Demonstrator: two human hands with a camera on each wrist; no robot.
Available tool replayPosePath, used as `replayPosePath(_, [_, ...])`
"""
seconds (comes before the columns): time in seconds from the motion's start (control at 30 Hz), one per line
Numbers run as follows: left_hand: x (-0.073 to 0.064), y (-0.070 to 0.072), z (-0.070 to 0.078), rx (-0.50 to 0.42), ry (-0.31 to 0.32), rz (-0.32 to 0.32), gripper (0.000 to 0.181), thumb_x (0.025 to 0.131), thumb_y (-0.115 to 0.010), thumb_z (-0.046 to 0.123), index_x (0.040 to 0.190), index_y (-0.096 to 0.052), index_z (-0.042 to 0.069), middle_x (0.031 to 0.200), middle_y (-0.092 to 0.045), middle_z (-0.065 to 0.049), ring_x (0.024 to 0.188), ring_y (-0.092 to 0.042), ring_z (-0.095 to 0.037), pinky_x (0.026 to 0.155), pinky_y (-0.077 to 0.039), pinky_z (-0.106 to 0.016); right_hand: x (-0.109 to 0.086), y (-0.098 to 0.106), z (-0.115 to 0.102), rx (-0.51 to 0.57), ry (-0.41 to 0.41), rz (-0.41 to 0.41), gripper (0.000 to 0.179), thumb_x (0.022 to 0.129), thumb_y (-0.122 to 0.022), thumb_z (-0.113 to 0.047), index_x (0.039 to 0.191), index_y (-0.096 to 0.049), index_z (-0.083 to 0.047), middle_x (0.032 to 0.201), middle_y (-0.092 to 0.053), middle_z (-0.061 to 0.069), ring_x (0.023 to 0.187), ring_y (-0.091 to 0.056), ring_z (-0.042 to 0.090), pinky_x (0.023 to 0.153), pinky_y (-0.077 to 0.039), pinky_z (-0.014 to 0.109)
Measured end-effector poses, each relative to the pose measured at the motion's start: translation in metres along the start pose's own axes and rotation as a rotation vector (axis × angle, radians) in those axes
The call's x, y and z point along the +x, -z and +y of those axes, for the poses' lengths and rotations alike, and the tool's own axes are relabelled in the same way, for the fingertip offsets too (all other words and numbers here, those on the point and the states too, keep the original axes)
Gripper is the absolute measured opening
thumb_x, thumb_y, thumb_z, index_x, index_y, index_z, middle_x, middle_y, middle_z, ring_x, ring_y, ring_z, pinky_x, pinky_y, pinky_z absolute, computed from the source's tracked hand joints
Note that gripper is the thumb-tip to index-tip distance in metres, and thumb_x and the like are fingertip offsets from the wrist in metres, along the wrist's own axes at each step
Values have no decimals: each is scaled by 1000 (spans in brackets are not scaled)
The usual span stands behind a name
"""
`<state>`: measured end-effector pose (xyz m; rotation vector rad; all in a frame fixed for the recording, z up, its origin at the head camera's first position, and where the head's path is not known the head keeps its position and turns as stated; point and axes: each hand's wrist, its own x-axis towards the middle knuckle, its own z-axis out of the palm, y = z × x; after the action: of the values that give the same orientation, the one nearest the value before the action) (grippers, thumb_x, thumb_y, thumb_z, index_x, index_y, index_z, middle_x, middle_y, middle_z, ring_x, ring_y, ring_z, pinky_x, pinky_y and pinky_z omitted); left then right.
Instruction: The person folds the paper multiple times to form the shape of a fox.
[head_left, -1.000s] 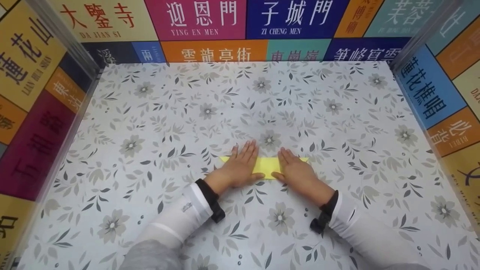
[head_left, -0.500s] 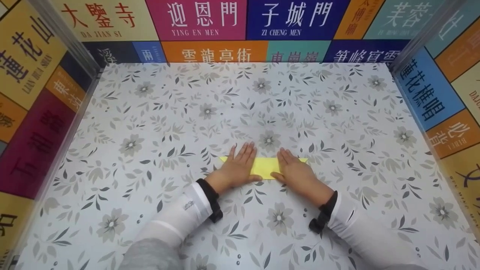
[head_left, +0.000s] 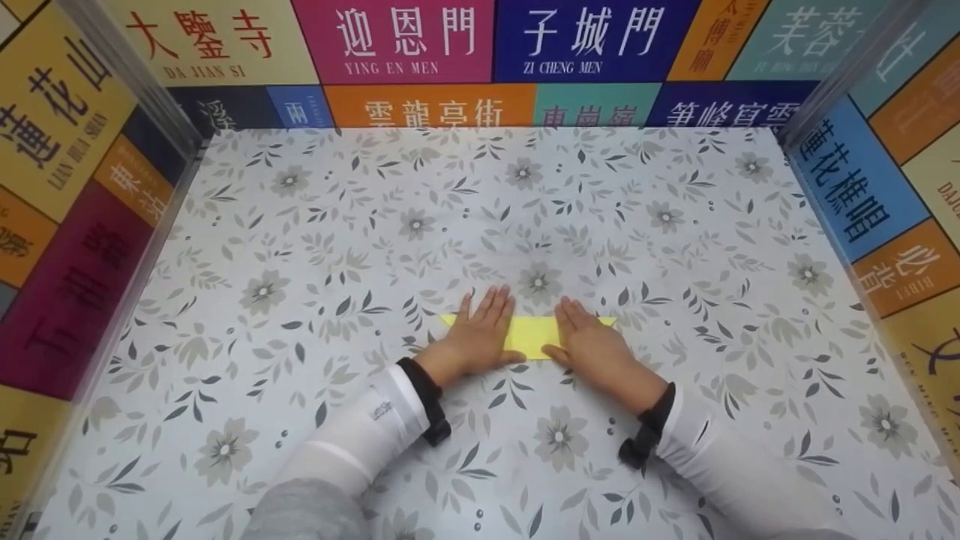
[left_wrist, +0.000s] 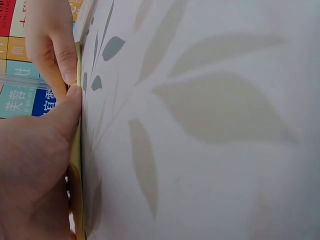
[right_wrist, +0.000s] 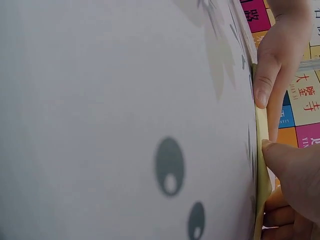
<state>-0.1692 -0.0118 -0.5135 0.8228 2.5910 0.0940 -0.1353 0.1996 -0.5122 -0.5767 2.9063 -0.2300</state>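
Note:
A folded strip of yellow paper (head_left: 533, 337) lies flat on the patterned tabletop, its long sides running left to right in the head view. My left hand (head_left: 474, 337) presses on its left part with fingers straight and reaching past the far edge. On the right part my right hand (head_left: 598, 346) rests the same way. Both thumbs point inward along the near edge. Only the strip's middle and its two far corners show between and beside the hands. Edge-on in the left wrist view, the yellow paper (left_wrist: 75, 160) looks thin, with the left thumb (left_wrist: 70, 107) touching it.
The white tabletop (head_left: 360, 247) carries a grey flower and leaf print. Panels with coloured signs (head_left: 420, 45) stand along the back, left (head_left: 82, 247) and right (head_left: 847, 180) sides. Black bands (head_left: 424, 394) sit on both wrists over white sleeves.
The left hand shifts very slightly on the paper, then stays still. The right hand and the yellow paper keep their place.

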Motion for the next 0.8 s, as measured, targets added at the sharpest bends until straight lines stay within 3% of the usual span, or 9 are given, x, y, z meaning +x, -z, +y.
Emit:
replayPosePath(0.23, [1,-2,0,-18,13,15,97,92,-45,65,156,-3,5,163,7,-11,151,5,-27,121,-1,-53,0,-1,0,-36,3,5,74,96,-54,-43,142,-37,11,150,-35,26,139,-36,39,109,-39,49])
replayPosePath(0.6, [-1,0,-1,-32,5,36,98,91,-45,65,155,-3,5,163,6,-12,151,3,-28,121,0,-53,0,1,-6,45,-36,-35,74,99,-51,-41,147,-27,10,155,-25,26,145,-24,40,118,-25,49])
replayPosePath(0.8, [-1,0,0,-33,9,35,98,91,-46,65,155,-4,4,163,5,-12,151,4,-28,121,0,-54,6,4,-15,63,-8,-33,81,98,-51,-42,148,-19,13,156,-17,31,147,-16,41,120,-16,51])
